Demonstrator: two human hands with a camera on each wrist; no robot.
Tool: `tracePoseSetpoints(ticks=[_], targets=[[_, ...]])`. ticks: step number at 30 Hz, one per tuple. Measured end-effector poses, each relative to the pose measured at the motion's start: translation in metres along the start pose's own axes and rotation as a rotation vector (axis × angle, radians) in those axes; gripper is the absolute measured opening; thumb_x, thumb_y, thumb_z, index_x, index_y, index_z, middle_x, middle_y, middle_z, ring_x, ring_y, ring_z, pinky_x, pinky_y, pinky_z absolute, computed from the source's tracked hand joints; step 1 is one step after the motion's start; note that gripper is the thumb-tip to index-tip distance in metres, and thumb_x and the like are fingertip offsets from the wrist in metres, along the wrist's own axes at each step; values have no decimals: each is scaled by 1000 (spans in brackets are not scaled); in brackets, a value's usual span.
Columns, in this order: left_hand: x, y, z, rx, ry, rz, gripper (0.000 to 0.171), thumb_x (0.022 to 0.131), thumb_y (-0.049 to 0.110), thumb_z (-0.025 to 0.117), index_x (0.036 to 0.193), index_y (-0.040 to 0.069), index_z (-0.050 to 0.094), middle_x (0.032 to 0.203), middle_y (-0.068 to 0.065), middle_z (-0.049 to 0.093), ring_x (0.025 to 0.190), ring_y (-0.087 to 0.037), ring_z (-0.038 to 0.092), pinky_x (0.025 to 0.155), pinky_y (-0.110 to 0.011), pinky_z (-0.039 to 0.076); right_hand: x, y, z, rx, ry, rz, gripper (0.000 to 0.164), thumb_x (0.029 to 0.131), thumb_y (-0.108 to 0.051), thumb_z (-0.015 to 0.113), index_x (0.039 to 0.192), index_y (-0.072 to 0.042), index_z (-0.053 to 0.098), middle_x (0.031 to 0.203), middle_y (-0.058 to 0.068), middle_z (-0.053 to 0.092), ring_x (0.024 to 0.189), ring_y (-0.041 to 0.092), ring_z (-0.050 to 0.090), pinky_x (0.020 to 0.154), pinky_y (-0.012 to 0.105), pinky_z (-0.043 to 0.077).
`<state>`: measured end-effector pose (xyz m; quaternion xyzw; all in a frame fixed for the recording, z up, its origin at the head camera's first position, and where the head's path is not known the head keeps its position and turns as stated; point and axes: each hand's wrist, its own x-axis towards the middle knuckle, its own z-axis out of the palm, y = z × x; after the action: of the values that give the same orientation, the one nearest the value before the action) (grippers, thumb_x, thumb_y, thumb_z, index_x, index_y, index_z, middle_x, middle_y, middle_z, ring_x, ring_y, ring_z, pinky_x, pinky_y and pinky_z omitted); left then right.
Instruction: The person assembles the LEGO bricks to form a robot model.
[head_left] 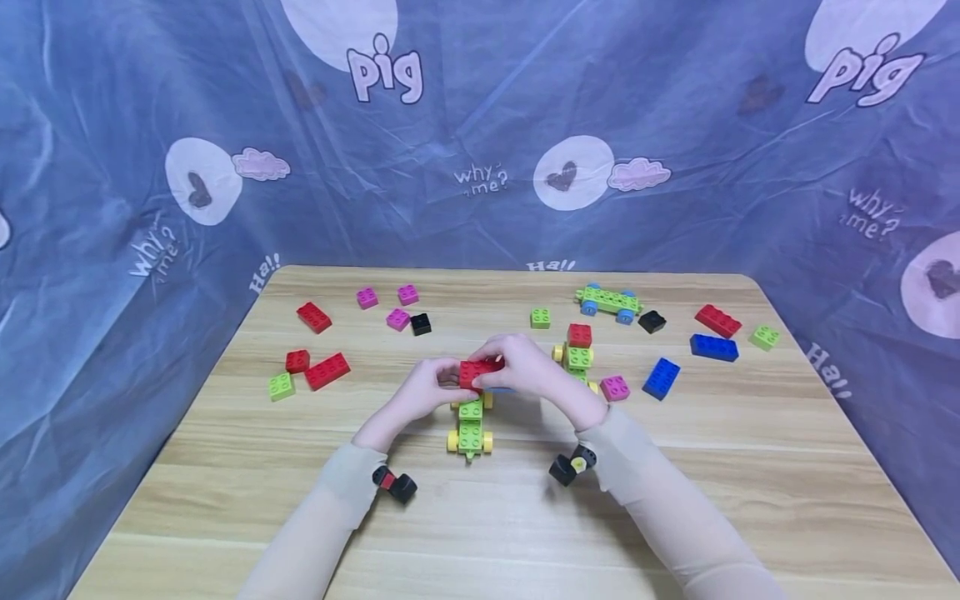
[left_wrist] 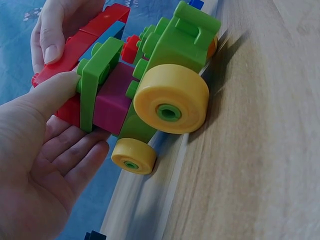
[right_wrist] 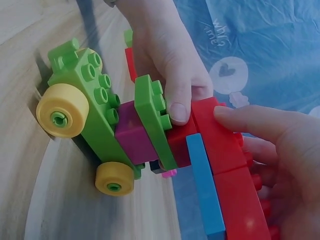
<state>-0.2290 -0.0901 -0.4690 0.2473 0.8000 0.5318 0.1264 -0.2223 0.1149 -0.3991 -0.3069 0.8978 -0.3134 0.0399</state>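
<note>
A toy brick car point(head_left: 470, 433) with a green base and yellow wheels point(left_wrist: 171, 98) stands on the table. On its base sits a magenta brick point(right_wrist: 135, 132), with a green piece point(right_wrist: 153, 115) and red bricks point(head_left: 477, 373) stacked above. My left hand point(head_left: 426, 387) grips the upper bricks of the stack, its thumb on the red and green pieces. Opposite it, my right hand point(head_left: 525, 364) holds the top red bricks point(right_wrist: 227, 165) between thumb and fingers. A flat blue piece point(right_wrist: 206, 187) lies under those red bricks and juts past the stack.
A second green car point(head_left: 578, 357) with yellow wheels and a red brick stands to the right. Farther back is a green base point(head_left: 609, 302) with blue wheels. Loose red bricks point(head_left: 327, 372) lie left; blue bricks point(head_left: 662, 378) and a magenta brick point(head_left: 615, 388) lie right.
</note>
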Motion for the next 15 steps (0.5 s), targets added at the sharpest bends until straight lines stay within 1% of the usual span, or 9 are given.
tracePoseSetpoints(ticks=[6,15], targets=[[-1,0,-1,-17,1,-10,35,80,17,78,111,3,68,106,-10,72,100,-20,68,91,-34,52,3,1,1,9,-18,17,30,80,-21,78,106,-7,74,96,6,71,80,12,61,70,25,50],[1,-1,0,-21,6,10,36,80,18,79,111,3,67,106,-10,72,100,-21,68,92,-33,52,1,1,2,4,-8,26,30,80,-20,78,106,-6,74,95,6,70,79,13,61,69,24,50]])
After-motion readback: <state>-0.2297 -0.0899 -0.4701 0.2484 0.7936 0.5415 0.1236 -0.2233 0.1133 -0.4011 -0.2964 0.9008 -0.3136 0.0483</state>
